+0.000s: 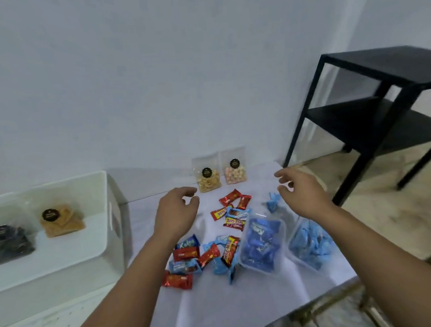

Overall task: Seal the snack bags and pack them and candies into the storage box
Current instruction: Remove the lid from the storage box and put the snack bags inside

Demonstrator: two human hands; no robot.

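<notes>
Bare hands, left [177, 210] and right [302, 195], hover loosely curled, holding nothing.

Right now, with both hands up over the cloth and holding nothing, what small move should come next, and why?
Probably bring the left hand forward onto the yellow snack bag. Two bags already sit in the white box, while this one and the pink snack bag stand at the wall, unpacked. The left hand hovers just short of it, and the right hand is empty, free to help press the top shut.
</notes>
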